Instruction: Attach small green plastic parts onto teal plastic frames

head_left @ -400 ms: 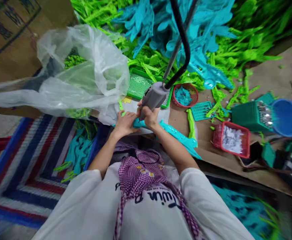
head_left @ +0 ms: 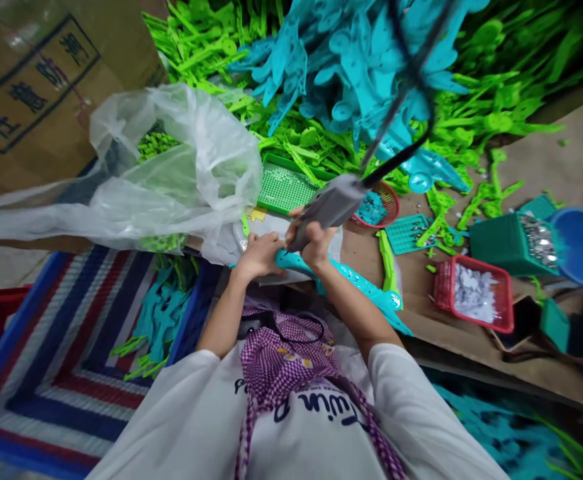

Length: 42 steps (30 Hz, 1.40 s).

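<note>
Tilted further to frame R vs earlier: grey tool (head_left: pixel 332 205), gripped by R hand (head_left: pixel 317 248), tip at blue piece (head_left: pixel 296 263), ctr frame. L hand (head_left: pixel 260 257) fingers bent over its end, can't tell if closed. Slanted tip could slip if piece shifts.

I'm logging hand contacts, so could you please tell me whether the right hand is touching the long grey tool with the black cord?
Touching: the head view shows the right hand wrapped around the lower part of the long grey tool.
</note>
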{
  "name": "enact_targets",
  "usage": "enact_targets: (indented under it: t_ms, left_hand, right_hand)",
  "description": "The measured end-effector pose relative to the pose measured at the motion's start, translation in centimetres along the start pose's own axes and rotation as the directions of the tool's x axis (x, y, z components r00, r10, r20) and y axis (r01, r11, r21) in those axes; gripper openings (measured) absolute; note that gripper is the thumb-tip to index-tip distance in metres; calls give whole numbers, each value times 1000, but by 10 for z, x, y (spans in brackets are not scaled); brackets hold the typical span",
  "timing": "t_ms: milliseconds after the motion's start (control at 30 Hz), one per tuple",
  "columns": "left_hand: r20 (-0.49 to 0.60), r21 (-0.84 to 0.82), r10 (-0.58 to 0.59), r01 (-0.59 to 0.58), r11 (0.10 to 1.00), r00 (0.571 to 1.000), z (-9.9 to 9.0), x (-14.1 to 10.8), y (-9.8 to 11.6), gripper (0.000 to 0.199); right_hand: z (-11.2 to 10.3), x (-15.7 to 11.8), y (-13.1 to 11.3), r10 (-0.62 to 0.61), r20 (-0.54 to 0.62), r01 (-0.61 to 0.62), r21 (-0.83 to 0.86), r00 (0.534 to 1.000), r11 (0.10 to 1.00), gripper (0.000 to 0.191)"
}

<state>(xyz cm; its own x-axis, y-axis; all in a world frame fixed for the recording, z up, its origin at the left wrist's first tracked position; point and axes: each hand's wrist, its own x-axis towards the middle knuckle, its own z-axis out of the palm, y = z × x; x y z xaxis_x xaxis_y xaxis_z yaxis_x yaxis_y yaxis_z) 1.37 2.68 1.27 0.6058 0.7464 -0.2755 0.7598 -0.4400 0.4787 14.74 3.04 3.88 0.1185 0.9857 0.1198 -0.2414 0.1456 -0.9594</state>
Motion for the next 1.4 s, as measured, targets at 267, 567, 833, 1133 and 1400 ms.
enact_targets:
  t_ms: [267, 567, 833, 1133, 1400]
  left_hand:
    - [-99, -25, -18, 16, 1000, 995, 7, -13, 1, 51]
    - [-159, -44, 23, -30, 999, 987, 17, -12, -6, 51]
    - [-193, -52, 46, -57, 997, 980, 21, -12, -7, 52]
    - [-137, -48, 18, -25, 999, 990, 16, -13, -7, 51]
    - [-139, 71, 140, -132, 989, 980, 16, 4, 15, 50]
  right_hand:
    - [9, 149, 11, -283, -175, 243, -216, 943, 946, 59]
    - [-8, 187, 56, -265, -170, 216, -259, 949, 941, 57]
    - [-8, 188, 57, -278, -138, 240, -239, 951, 941, 56]
    - [-9, 190, 46, -233, -147, 204, -190, 961, 960, 62]
    - [-46, 96, -37, -265, -214, 185, -332, 940, 925, 67]
